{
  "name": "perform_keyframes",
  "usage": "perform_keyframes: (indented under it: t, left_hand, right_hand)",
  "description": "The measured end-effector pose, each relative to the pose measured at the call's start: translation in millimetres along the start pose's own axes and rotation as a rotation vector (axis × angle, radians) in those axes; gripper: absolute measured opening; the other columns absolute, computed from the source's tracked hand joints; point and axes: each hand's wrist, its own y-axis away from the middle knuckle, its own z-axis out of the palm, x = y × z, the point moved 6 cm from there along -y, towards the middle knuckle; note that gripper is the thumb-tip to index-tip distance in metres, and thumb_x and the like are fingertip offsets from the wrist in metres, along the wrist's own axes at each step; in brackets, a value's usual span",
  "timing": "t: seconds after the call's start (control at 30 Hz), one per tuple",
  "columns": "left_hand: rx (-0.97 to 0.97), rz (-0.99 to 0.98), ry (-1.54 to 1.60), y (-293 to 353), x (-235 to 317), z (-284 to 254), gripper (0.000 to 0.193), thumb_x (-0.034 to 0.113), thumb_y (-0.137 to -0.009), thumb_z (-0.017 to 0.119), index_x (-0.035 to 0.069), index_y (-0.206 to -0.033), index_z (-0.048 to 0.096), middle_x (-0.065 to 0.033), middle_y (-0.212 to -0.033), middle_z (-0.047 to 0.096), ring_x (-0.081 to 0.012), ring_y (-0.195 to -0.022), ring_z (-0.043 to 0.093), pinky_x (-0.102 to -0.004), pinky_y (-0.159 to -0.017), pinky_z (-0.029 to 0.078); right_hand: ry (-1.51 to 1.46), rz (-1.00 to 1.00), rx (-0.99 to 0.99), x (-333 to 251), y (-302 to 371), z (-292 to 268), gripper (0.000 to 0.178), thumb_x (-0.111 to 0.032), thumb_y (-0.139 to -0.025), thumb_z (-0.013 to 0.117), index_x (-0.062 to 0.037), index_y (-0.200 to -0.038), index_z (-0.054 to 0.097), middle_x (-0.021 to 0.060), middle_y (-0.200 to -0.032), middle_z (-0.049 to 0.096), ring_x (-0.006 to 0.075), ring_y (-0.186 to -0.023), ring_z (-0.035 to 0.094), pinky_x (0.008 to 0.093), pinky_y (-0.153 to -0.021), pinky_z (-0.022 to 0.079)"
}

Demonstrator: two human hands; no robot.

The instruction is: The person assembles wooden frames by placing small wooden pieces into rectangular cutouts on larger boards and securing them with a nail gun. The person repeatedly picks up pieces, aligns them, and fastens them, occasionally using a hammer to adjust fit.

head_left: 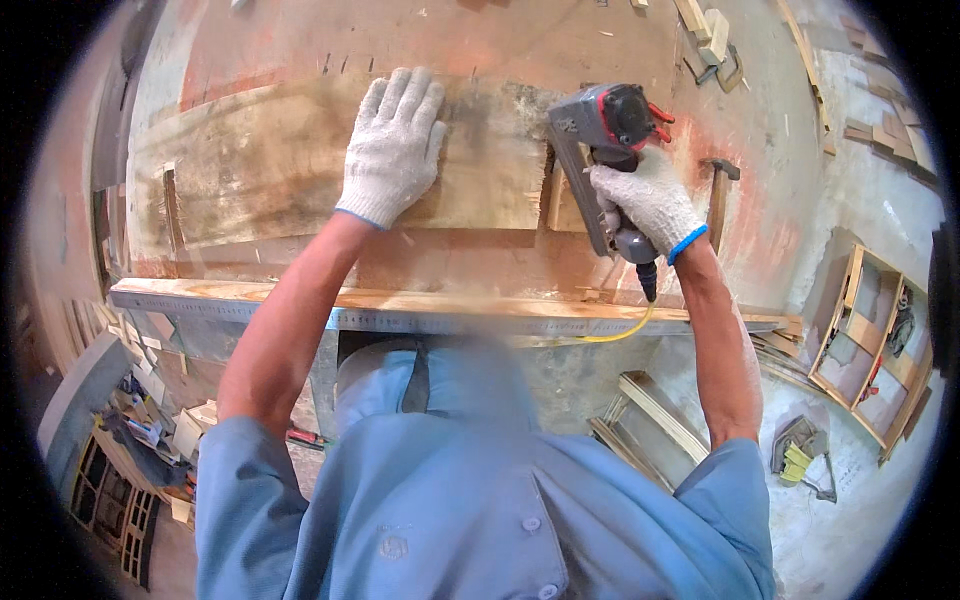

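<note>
My left hand (pixel 396 145), in a white knit glove, lies flat on a wide, stained wooden board (pixel 270 160) with its fingers stretched toward the far side. In my right hand (pixel 648 200), also gloved, is the handle of a grey and black pneumatic nail gun (pixel 618 120) with red parts. The fingers wrap round the handle, and the gun is near the board's right end. From the gun's base a yellow air hose (pixel 620 332) runs down to the table's near edge. A hammer (pixel 719 195) lies right of my right hand.
Along the near table edge runs a wooden strip with a metal ruler (pixel 450 322). Wood offcuts (pixel 712 38) lie at the far right of the worktable (pixel 480 40). A wooden frame (pixel 860 340) is on the floor at right; scraps and crates (pixel 130 470) are at lower left.
</note>
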Motion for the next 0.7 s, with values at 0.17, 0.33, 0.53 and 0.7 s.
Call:
perform_keyframes:
  t: [0.17, 0.33, 0.53, 0.7]
  left_hand:
    - [0.044, 0.031, -0.025, -4.5, 1.0, -0.2, 0.045, 0.026, -0.103, 0.059, 0.004, -0.141, 0.061, -0.018, -0.153, 0.056, -0.0362, -0.147, 0.047, -0.0516, -0.125, 0.031]
    - [0.054, 0.029, -0.004, -0.4, -1.2, 0.7, 0.044, 0.026, -0.104, 0.058, 0.004, -0.142, 0.061, -0.0169, -0.154, 0.055, -0.0356, -0.148, 0.046, -0.0508, -0.126, 0.031]
    - [0.004, -0.004, -0.045, 2.7, 1.7, 2.8, 0.045, 0.028, -0.105, 0.058, 0.007, -0.145, 0.06, -0.0138, -0.158, 0.054, -0.0322, -0.151, 0.044, -0.048, -0.128, 0.029]
    - [0.041, 0.014, -0.009, 2.5, -1.2, 7.3, 0.045, 0.028, -0.104, 0.058, 0.006, -0.144, 0.061, -0.0149, -0.155, 0.055, -0.0339, -0.149, 0.046, -0.0496, -0.127, 0.03]
  right_hand:
    - [0.005, -0.099, 0.027, -14.9, -16.8, -4.1, 0.025, -0.023, -0.097, 0.068, -0.0045, -0.082, 0.061, 0.0002, -0.061, 0.055, 0.0109, -0.051, 0.058, 0.0298, -0.047, 0.046]
    - [0.163, -0.067, -0.012, -26.8, 5.6, 3.5, 0.021, -0.022, -0.095, 0.068, -0.0036, -0.085, 0.063, 0.0009, -0.063, 0.059, 0.0108, -0.05, 0.059, 0.0291, -0.046, 0.047]
    - [0.161, 0.071, -0.027, 14.1, 33.0, 20.5, 0.026, -0.029, -0.091, 0.07, -0.0038, -0.086, 0.072, 0.0035, -0.063, 0.063, 0.0151, -0.056, 0.063, 0.036, -0.057, 0.051]
    - [0.328, -0.02, -0.016, 40.0, 44.3, 27.9, 0.031, -0.033, -0.087, 0.071, -0.0028, -0.087, 0.072, 0.0084, -0.062, 0.066, 0.0243, -0.06, 0.069, 0.0417, -0.062, 0.055]
